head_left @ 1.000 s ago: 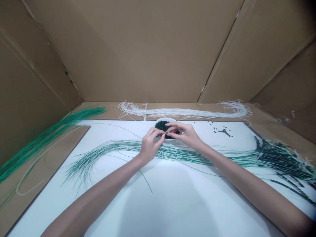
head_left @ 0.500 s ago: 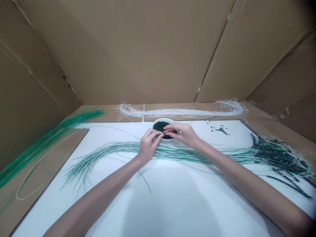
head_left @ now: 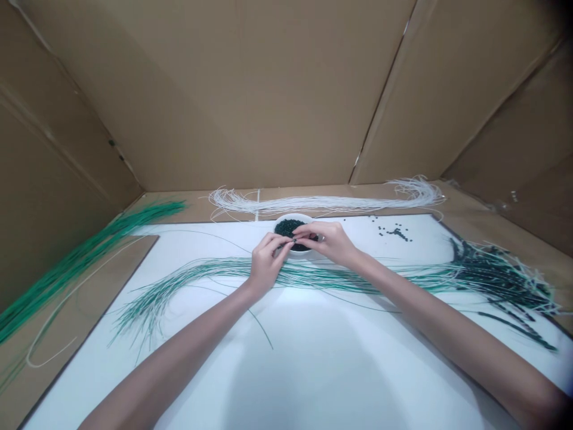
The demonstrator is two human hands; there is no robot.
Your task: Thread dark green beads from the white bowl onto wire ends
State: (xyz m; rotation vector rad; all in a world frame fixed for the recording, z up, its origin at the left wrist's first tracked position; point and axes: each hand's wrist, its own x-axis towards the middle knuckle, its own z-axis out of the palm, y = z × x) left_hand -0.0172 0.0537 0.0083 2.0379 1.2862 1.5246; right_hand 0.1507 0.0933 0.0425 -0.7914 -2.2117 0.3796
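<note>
Right at the tips of both hands there's a tiny dark bead [head_left: 294, 240], looks like: the left hand [head_left: 265, 260] has it pinched, thumb to finger. The right hand [head_left: 333, 243] touches in from the other side; can't tell if it's gripping. Just under and beyond the fingertips sits a white bowl [head_left: 301, 255] with loads of dark beads [head_left: 286, 227], so I'd guess plenty left. Passing beneath both wrists: green strands [head_left: 210, 264], mostly bare on the left. Well off to the right hand's side, the beaded ends [head_left: 492, 269] look like the done part.
</note>
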